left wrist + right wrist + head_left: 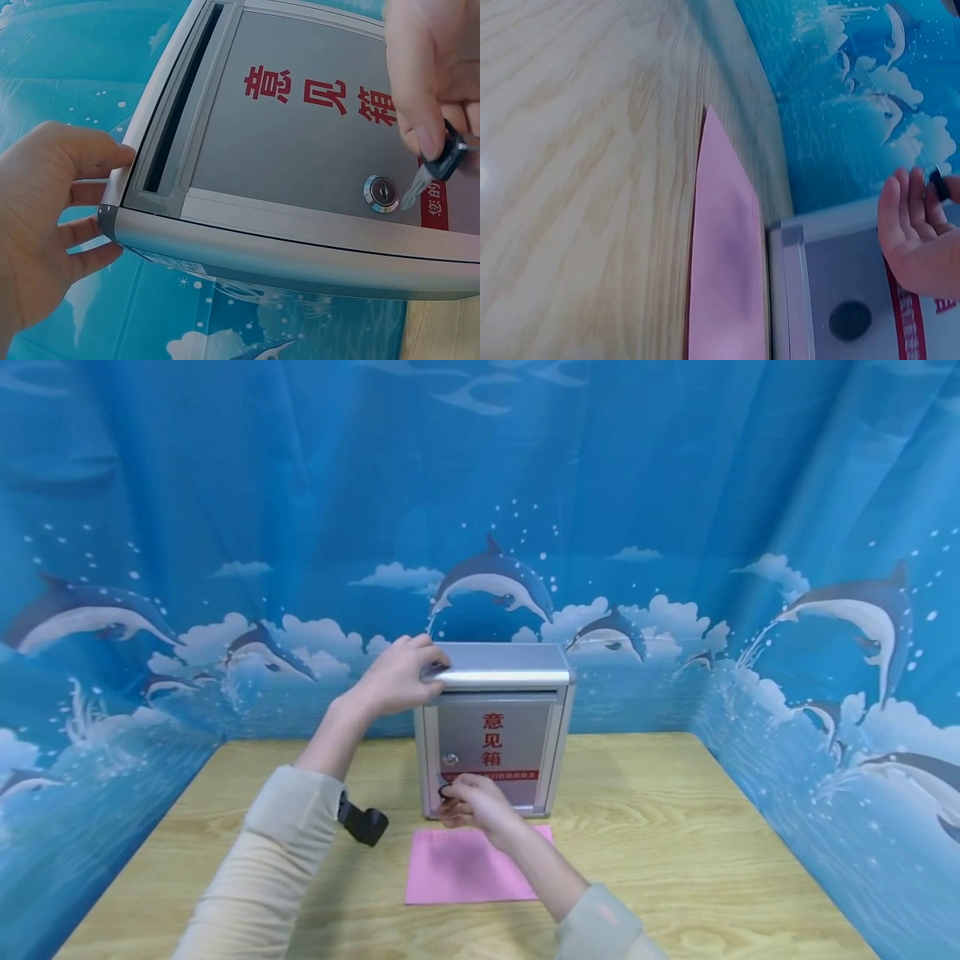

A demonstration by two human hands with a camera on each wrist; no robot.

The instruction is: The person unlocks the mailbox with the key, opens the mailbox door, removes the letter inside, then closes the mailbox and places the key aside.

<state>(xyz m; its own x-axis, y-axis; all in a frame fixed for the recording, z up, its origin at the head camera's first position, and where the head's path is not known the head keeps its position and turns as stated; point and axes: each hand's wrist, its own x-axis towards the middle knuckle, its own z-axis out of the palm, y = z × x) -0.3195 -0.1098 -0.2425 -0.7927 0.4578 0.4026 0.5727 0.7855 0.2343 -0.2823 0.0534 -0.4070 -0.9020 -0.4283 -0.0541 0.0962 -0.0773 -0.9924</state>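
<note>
A silver-grey metal suggestion box stands upright, its front bearing red lettering, with a long slot near the top. My left hand grips the box's upper left corner, thumb at the front edge. Low before the front panel, my right hand pinches a small key by its black head. In the left wrist view the key's metal blade points toward the round lock, just beside it and outside the keyhole. The right wrist view shows the same hand before the box.
A pink sheet lies flat on the wood-grain table in front of the box. Behind and at both sides hangs a blue curtain printed with dolphins. A black camera mount sticks out from the left wrist.
</note>
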